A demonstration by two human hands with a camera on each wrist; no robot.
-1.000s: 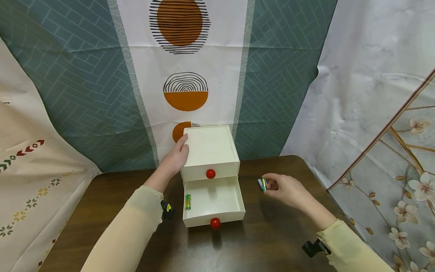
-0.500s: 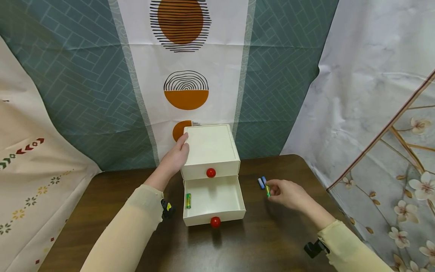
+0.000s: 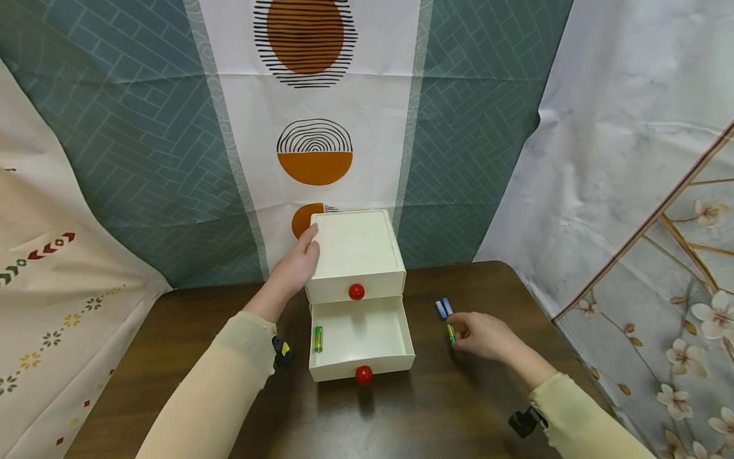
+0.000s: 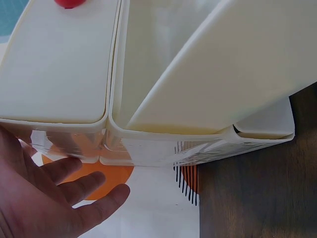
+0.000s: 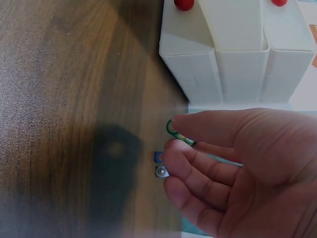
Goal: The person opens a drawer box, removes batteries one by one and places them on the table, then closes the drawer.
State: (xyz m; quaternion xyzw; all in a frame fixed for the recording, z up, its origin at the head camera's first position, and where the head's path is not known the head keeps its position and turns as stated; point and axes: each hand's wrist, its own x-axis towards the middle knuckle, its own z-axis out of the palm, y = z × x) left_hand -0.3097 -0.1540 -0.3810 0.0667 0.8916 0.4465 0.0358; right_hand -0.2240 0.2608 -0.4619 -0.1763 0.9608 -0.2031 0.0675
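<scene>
1. Change: compared with one second ago, the right hand (image 3: 486,336) has brought its green battery (image 3: 451,333) nearer the person; two blue batteries (image 3: 441,310), partly covered then, now both show just beyond it. The left hand (image 3: 295,261) and the open drawer (image 3: 361,343) are unchanged.
2. Orientation: the held battery's long axis runs away from the person, its far end slightly leftward, roughly parallel to the blue pair. Which terminal faces the person cannot be told.
3. Location: it is right of the white drawer cabinet (image 3: 358,245), low over the wooden table (image 3: 424,408); contact with the surface cannot be confirmed.
4. Fingers: the right thumb and fingertips pinch the battery. The left fingers lie extended along the cabinet's left side.
5. A second green battery (image 3: 318,339) lies at the drawer's left wall, lengthwise front to back.
</scene>
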